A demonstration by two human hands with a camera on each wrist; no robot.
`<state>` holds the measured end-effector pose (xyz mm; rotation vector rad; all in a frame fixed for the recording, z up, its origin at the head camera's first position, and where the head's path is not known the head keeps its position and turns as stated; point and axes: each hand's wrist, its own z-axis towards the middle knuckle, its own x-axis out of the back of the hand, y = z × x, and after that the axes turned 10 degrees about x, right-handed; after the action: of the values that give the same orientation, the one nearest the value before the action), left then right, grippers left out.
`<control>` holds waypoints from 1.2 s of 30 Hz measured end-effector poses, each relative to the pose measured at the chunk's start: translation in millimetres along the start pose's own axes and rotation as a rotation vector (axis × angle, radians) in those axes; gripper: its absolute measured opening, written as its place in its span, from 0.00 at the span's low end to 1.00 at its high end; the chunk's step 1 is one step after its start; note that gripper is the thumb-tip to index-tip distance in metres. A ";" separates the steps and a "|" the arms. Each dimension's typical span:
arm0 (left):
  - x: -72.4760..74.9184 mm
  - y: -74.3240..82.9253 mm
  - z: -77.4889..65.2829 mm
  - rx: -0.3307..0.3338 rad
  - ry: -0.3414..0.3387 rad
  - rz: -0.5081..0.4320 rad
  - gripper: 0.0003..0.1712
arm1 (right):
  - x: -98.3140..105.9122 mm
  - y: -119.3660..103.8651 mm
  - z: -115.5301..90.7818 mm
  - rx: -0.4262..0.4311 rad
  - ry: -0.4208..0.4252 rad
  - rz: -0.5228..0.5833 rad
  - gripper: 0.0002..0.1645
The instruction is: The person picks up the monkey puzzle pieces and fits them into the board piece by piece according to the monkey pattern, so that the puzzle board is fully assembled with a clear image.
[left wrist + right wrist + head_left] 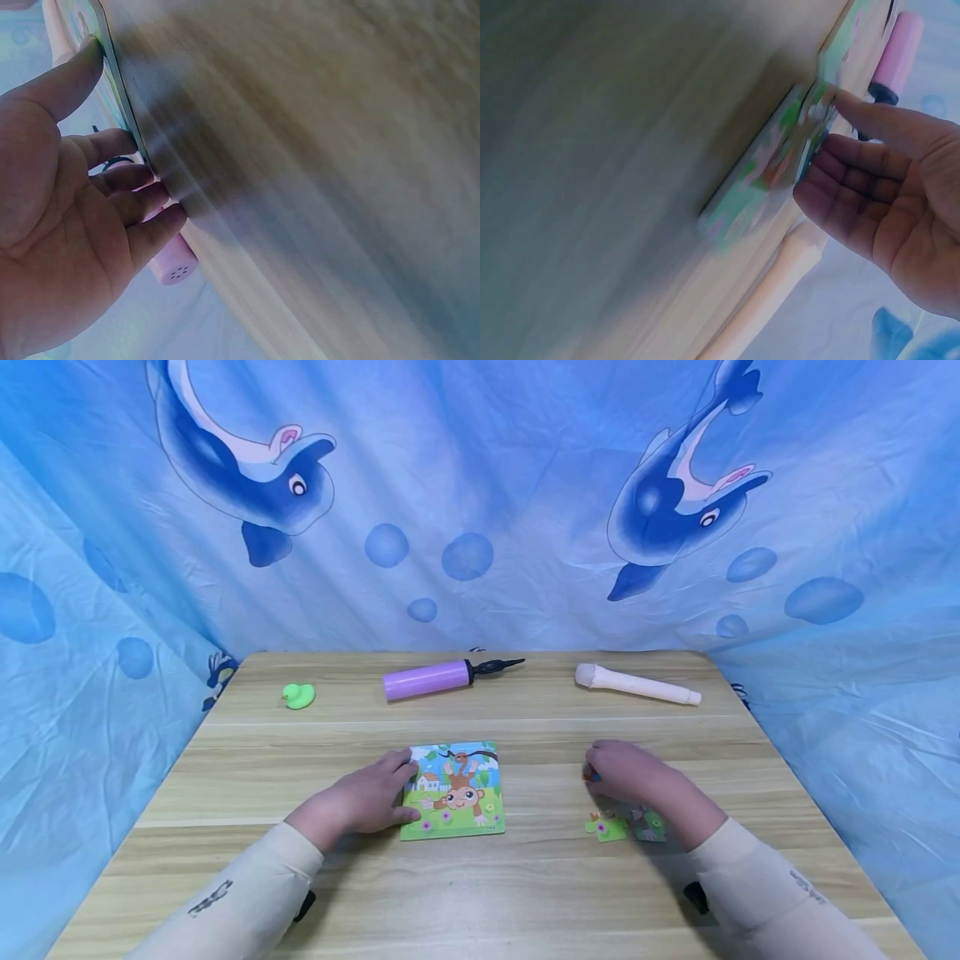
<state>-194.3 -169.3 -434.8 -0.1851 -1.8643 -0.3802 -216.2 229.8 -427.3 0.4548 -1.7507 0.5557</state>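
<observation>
Wooden table (480, 893), left hand (375, 793) relaxed against the monkey puzzle (456, 800), right hand (628, 770) pinching a puzzle piece (592, 774)

The puzzle (453, 802) lies left of loose pieces (611, 830), before the pump (427, 680).

Small multicoloured puzzle piece (591, 775) mostly occluded by right hand (627, 770) in head view, green-and-pink puzzle pieces (739, 208) blurred in right wrist view, square monkey-picture puzzle (456, 790) cropped atop left wrist view
</observation>
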 end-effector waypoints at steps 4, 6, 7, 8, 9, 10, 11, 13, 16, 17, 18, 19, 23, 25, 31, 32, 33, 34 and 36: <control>0.2 0.4 0.4 -0.002 -0.001 0.003 0.45 | 1.1 -11.5 11.6 0.068 0.010 0.024 0.08; 0.7 0.5 1.0 -0.003 0.000 0.001 0.45 | 1.3 -18.4 17.9 0.099 0.008 0.023 0.08; 1.0 0.6 1.3 0.000 -0.001 0.004 0.45 | 1.1 -22.0 21.2 0.112 0.007 0.016 0.08; 1.1 0.5 1.7 -0.002 -0.001 0.005 0.45 | 1.6 -26.1 24.6 0.118 0.001 0.010 0.08; 1.4 0.5 2.0 -0.002 -0.001 0.006 0.45 | 1.7 -30.1 28.1 0.124 -0.001 0.004 0.09; 1.5 0.5 2.1 -0.003 -0.001 0.008 0.45 | 2.5 -34.6 31.4 0.132 -0.004 -0.003 0.09; 1.6 0.5 2.1 -0.004 -0.001 0.011 0.45 | 3.5 -39.4 34.7 0.139 -0.005 -0.005 0.09; 1.7 0.3 1.9 -0.010 0.001 0.016 0.45 | 5.6 -48.9 41.4 0.160 0.002 -0.011 0.10; 1.6 -0.1 1.7 -0.015 0.006 0.014 0.45 | 9.7 -64.5 51.7 0.207 0.026 -0.027 0.11; 1.5 -0.2 1.6 -0.018 0.009 0.011 0.45 | 10.4 -69.5 55.4 0.224 0.035 -0.038 0.12; 1.6 -0.4 1.5 -0.021 0.011 0.008 0.45 | 11.2 -74.5 59.1 0.239 0.040 -0.049 0.13; 1.5 -0.7 1.6 -0.023 0.013 0.004 0.45 | 12.0 -79.6 62.8 0.254 0.041 -0.059 0.13; 1.3 -0.5 1.7 -0.011 0.006 0.006 0.45 | 13.6 -97.0 78.5 0.307 0.038 -0.102 0.14; 0.9 -0.6 2.0 -0.008 0.003 0.006 0.45 | 13.0 -104.1 86.0 0.325 0.029 -0.119 0.15; -0.8 -2.3 2.7 -0.006 0.004 0.014 0.46 | 8.7 -119.6 101.7 0.338 -0.013 -0.147 0.29; -1.2 -2.7 2.9 -0.008 0.005 0.013 0.45 | 8.1 -121.2 103.1 0.331 -0.022 -0.145 0.29; -1.5 -2.9 3.1 -0.009 0.005 0.012 0.45 | 7.5 -122.6 104.3 0.326 -0.030 -0.147 0.28; -1.7 -3.3 3.2 -0.010 0.006 0.010 0.45 | 6.8 -123.6 105.4 0.318 -0.038 -0.143 0.25; -1.9 -3.7 3.4 -0.004 0.003 0.011 0.45 | 6.0 -125.7 106.8 0.306 -0.046 -0.140 0.18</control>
<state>-197.9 -171.4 -438.2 -0.1967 -1.8587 -0.3767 -229.6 65.3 -426.8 0.8034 -1.6675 0.7208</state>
